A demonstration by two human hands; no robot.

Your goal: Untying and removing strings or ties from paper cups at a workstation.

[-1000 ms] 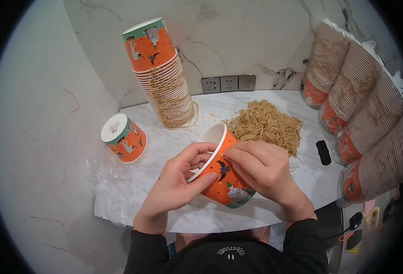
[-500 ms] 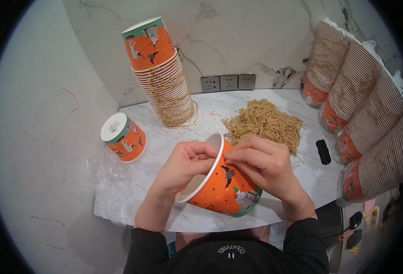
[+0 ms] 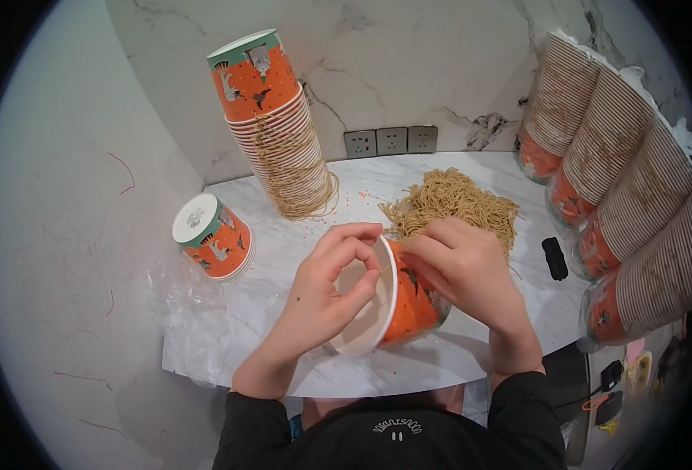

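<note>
An orange paper bucket (image 3: pixel 410 317) with a white rim and bat pictures is tipped on its side between my hands, its mouth facing left. My left hand (image 3: pixel 334 286) is at the mouth, thumb and fingers closed in a ring. A short bit of thin tan cord (image 3: pixel 384 270) shows between its thumb tip and the rim. My right hand (image 3: pixel 467 266) pinches against the bucket's outer wall just below the rim; its fingertips are partly hidden. Beyond the hands lies a loose heap of tan cord pieces (image 3: pixel 452 204).
A tall stack of upturned buckets (image 3: pixel 256 82), draped with cords, stands at the back left. A shorter stack (image 3: pixel 219 243) and clear plastic wrap (image 3: pixel 189 305) are nearer. Wrapped bucket stacks (image 3: pixel 608 149) line the right; a black object (image 3: pixel 554 260) lies beside them.
The bucket has turned so its mouth faces me more. My left hand has moved up and right at the rim, its fingers now in a ring; my right hand has shifted slightly.
</note>
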